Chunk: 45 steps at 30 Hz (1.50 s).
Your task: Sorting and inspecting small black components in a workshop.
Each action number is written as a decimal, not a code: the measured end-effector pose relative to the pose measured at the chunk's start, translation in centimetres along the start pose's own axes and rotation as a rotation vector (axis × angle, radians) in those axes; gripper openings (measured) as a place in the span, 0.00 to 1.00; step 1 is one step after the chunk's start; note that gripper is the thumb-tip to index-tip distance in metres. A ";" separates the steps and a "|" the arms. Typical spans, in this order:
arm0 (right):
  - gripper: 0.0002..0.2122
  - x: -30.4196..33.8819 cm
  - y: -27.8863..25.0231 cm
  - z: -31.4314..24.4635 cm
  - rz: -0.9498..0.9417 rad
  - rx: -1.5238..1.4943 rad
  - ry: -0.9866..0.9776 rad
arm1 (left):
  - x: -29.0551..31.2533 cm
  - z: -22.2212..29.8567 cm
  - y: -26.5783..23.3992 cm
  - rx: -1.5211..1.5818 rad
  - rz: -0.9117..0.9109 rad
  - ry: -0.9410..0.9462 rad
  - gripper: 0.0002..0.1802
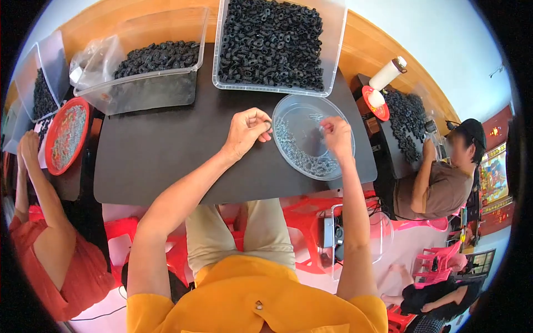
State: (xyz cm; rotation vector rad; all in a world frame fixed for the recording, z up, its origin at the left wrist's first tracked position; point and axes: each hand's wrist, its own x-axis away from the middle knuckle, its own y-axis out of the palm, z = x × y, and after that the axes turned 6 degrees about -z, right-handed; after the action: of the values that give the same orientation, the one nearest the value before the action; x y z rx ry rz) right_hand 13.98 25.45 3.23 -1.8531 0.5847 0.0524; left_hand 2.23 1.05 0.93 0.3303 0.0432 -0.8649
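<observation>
One dark piece (268, 126) held; amount done unclear

The left hand (248, 132) pinched it at eleven o'clock; whether the right hand (338, 137), over the two-o'clock tray (302, 139), gripped anything was unclear. Clear bits (319, 166) there and black parts (272, 44) in the twelve-o'clock tub (272, 90) lay loose.

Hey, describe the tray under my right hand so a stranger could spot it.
On the dark table, find the fuller bin of black parts. Nearer the person in yellow, under their right hand, is a shallow clear tray of tiny pieces. Unlike the boxy bin, it is round.
</observation>
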 end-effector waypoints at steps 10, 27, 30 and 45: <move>0.06 0.2 -2.3 0.0 -0.104 -0.484 0.226 | -0.2 0.1 0.1 -0.016 0.004 -0.004 0.03; 0.06 2.2 -1.1 -9.3 -0.219 -1.134 0.191 | 1.1 0.2 1.3 0.060 -0.110 0.075 0.07; 0.06 2.5 -0.2 -10.9 -0.186 -1.099 0.112 | 1.1 -0.1 1.2 -0.025 -0.096 0.096 0.08; 0.05 3.6 0.3 -12.8 0.008 -0.692 -0.109 | 1.3 0.4 1.6 0.033 -0.084 0.045 0.07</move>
State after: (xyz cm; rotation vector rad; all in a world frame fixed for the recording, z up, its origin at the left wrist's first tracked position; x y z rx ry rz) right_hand 13.83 12.55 6.47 -2.4950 0.5344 0.4007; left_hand 4.24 0.87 1.48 0.3808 0.0854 -0.9422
